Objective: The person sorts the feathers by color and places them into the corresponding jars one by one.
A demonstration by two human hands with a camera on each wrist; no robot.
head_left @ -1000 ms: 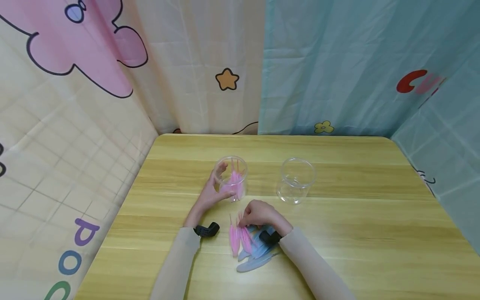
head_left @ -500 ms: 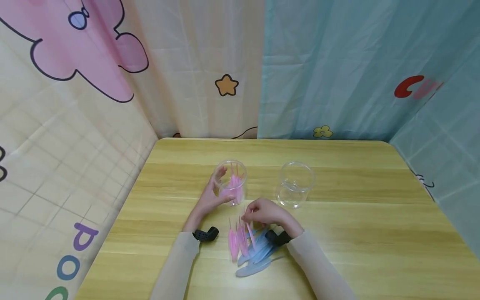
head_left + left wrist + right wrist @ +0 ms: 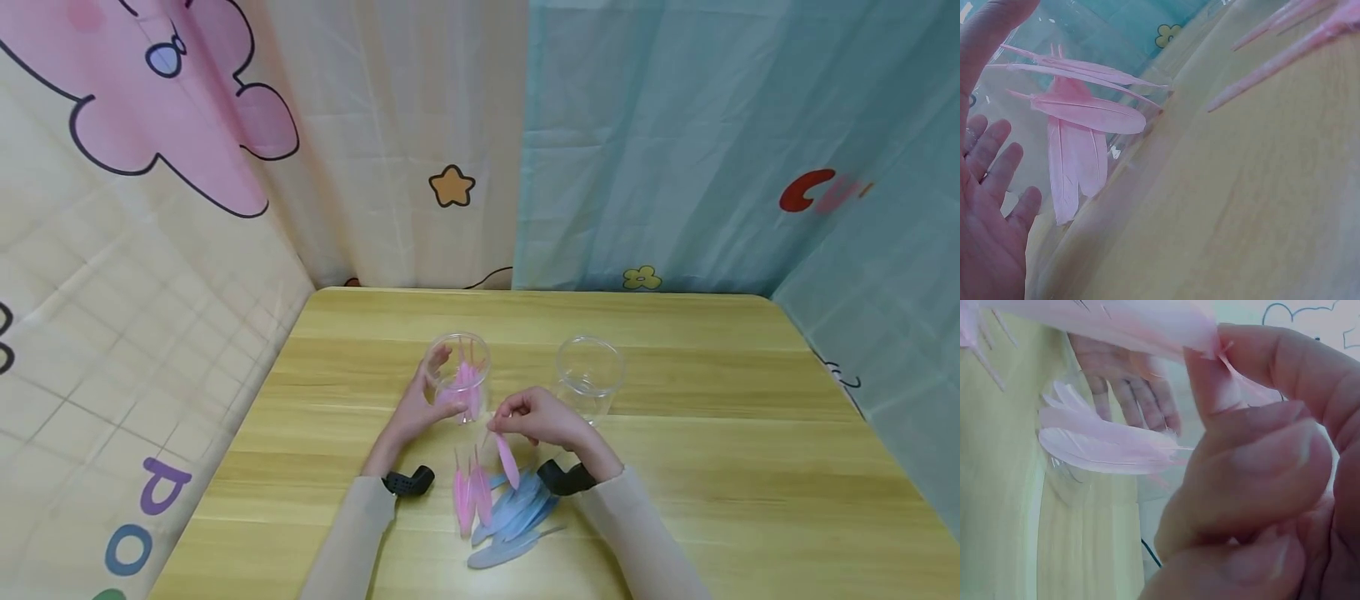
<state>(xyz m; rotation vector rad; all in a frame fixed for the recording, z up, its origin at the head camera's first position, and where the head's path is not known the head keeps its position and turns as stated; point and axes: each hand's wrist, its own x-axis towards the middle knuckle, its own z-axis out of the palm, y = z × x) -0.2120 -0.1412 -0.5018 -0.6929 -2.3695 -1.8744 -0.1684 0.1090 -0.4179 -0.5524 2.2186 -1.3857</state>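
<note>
— Where's the pink feather [image 3: 507, 459]?

— Pinched by its quill in the right hand [image 3: 534, 417], hanging above the loose pink and blue feathers [image 3: 502, 512] on the counter [image 3: 720, 433].

— And the left hand [image 3: 420, 404]?

— Its grip curls round the clear jar [image 3: 457, 375] holding pink feathers. An empty jar [image 3: 588, 375] stands near, to the right.

**Where my three cameras look**

My head camera looks forward and down over the whole table [image 3: 675, 367] from 6 o'clock. My left wrist camera sits low, almost against the jar of pink feathers [image 3: 1079, 131], facing 12 o'clock. My right wrist camera peers past my fingers [image 3: 1254, 456] toward that same jar at 10 o'clock.
</note>
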